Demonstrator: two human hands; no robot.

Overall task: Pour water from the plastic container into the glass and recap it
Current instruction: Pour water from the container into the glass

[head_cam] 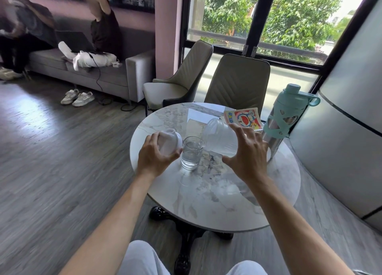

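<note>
Both hands worked beside the glass (191,153): right hand (247,153) grasped the tilted container (219,139), left hand (157,157) clenched the cap (170,141); tilting slowly should avoid spills.

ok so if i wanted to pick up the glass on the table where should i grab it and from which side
Grip the glass around its upper wall, above the waterline, coming from the near side. It stands upright, open at the top and part full, so a sideways wrap keeps it level. The left hand with the cap crowds its left, and the tilted plastic container in the right hand hangs over its right rim.
</note>
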